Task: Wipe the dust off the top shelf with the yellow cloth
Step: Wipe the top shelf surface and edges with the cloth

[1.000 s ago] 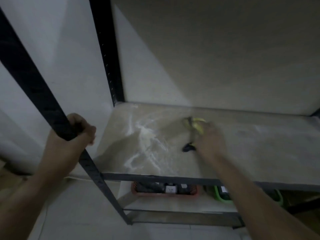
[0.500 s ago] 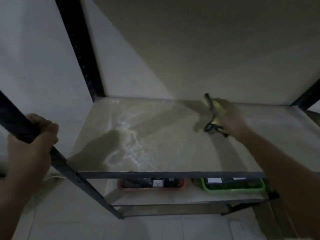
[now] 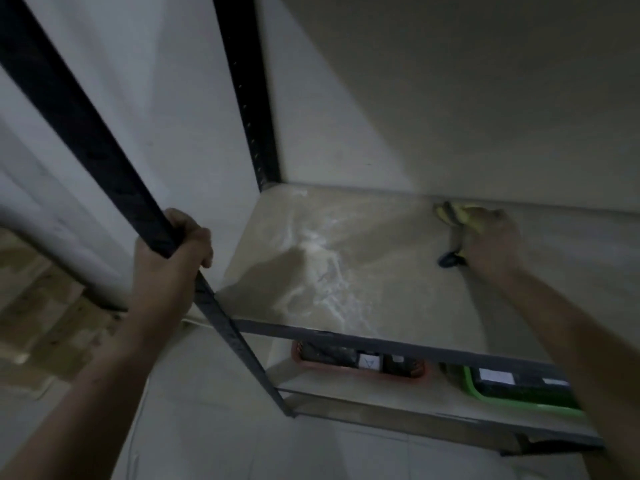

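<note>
Rearward on the top shelf [image 3: 398, 271], yellow cloth [image 3: 456, 214] under the gripping right hand [image 3: 491, 241]; left hand [image 3: 173, 252] clasping a post [image 3: 86, 133].

yellow cloth [image 3: 462, 213], black post [image 3: 86, 133], white dust [image 3: 322, 252], red basket [image 3: 346, 371], green basket [image 3: 512, 400]

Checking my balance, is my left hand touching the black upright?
Touching. In the head view the left hand grips the black upright.
</note>
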